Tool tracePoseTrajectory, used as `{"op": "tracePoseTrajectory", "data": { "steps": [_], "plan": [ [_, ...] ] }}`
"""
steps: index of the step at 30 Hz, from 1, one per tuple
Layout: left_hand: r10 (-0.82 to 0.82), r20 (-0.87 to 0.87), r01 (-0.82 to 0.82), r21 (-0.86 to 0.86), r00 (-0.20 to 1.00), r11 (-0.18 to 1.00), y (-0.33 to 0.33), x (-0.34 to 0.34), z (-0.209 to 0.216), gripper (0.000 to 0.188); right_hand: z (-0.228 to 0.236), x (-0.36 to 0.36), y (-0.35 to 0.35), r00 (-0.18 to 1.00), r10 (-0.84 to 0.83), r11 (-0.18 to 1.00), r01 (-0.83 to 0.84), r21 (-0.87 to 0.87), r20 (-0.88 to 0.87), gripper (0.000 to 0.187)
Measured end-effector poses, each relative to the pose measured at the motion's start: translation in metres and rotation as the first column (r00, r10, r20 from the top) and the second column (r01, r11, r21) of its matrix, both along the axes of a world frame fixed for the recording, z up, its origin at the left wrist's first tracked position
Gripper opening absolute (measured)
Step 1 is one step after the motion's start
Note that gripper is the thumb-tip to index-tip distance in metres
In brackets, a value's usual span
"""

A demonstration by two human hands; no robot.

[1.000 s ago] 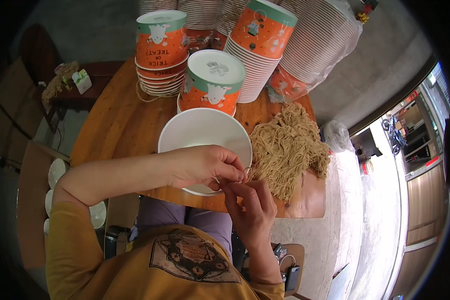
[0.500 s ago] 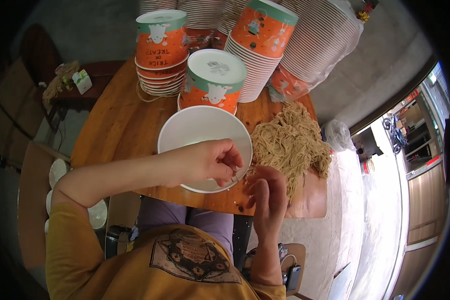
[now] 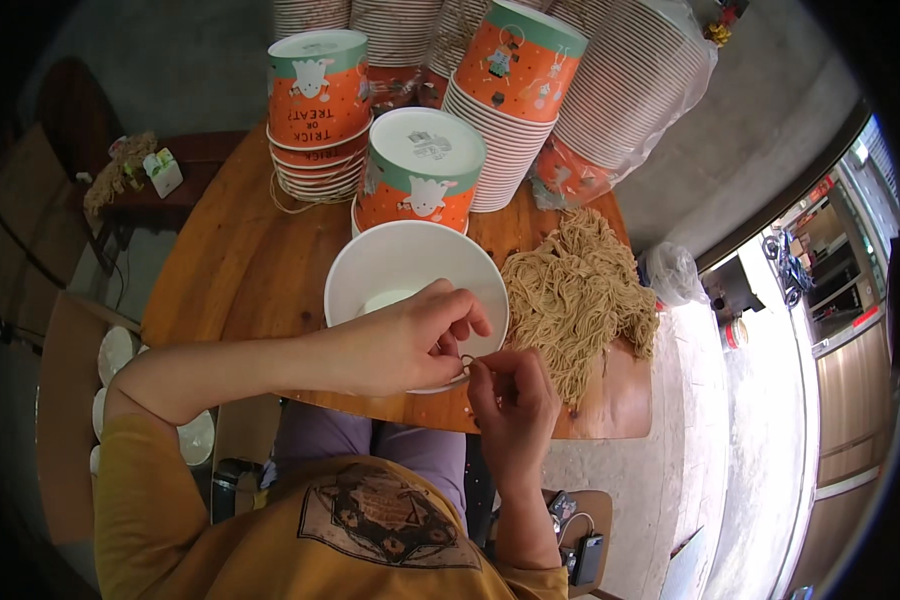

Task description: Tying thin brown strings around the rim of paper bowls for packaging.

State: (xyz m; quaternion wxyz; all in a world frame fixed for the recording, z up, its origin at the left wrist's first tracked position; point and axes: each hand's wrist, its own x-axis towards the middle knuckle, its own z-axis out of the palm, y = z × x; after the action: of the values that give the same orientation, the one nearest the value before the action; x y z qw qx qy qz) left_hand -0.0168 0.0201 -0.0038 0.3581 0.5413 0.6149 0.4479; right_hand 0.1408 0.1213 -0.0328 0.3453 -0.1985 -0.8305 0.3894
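Observation:
A paper bucket (image 3: pixel 365 262) stands on the table in front of me, with its white inside facing up. My left hand (image 3: pixel 425 335) reaches across its mouth to the right side of the rim, fingers curled and closed. At that rim my right hand (image 3: pixel 515 395) pinches thumb against forefinger. A small loop of thin tan cord (image 3: pixel 467 361) shows between the fingertips of both hands; the rest of it is hidden. Just beyond my right hand lies a loose heap of tan cords (image 3: pixel 580 300).
Behind the bucket stand upside-down orange and green paper buckets (image 3: pixel 425 165), a nested stack (image 3: pixel 505 120) and a plastic-wrapped stack (image 3: pixel 630 90). Cord hangs around the left stack (image 3: pixel 315 165). The wooden table (image 3: pixel 220 260) curves at its near edge. A cardboard box (image 3: pixel 65 400) with white-topped buckets stands at left.
My right hand has come in from the right and closed to a pinch beside my left fingers. The left hand stays over the rim. The view has shifted slightly.

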Motion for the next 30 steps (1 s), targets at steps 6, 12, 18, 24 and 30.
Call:
{"op": "tracePoseTrajectory", "data": {
  "steps": [6, 12, 18, 24, 30],
  "plan": [
    [0.005, -0.072, -0.011, -0.079, 0.997, 0.997, 0.001, 0.002, 0.008, 0.015, -0.005, 0.001, 0.001, 0.998, -0.052, 0.978, 0.056, 0.202, -0.022, 0.016],
    [0.052, -0.208, -0.042, 0.055, 0.977, 0.998, -0.002, 0.005, 0.001, 0.012, 0.003, 0.011, -0.001, 0.987, -0.149, 0.985, 0.153, 0.084, -0.056, 0.022],
    [0.062, -0.272, -0.039, 0.090, 0.960, 0.995, 0.000, 0.010, 0.006, 0.011, 0.009, 0.011, 0.002, 0.999, -0.007, 0.980, 0.000, 0.201, 0.031, 0.017],
    [0.072, -0.337, 0.006, 0.225, 0.939, 0.974, -0.001, 0.010, -0.001, 0.013, 0.002, 0.007, 0.001, 0.999, -0.041, 0.970, 0.044, 0.238, -0.015, 0.016],
    [0.142, -0.565, 0.052, 0.313, 0.813, 0.948, 0.000, 0.012, -0.006, 0.015, -0.010, 0.003, -0.004, 0.993, -0.059, 0.923, 0.093, 0.374, -0.101, 0.020]
  ]
}}
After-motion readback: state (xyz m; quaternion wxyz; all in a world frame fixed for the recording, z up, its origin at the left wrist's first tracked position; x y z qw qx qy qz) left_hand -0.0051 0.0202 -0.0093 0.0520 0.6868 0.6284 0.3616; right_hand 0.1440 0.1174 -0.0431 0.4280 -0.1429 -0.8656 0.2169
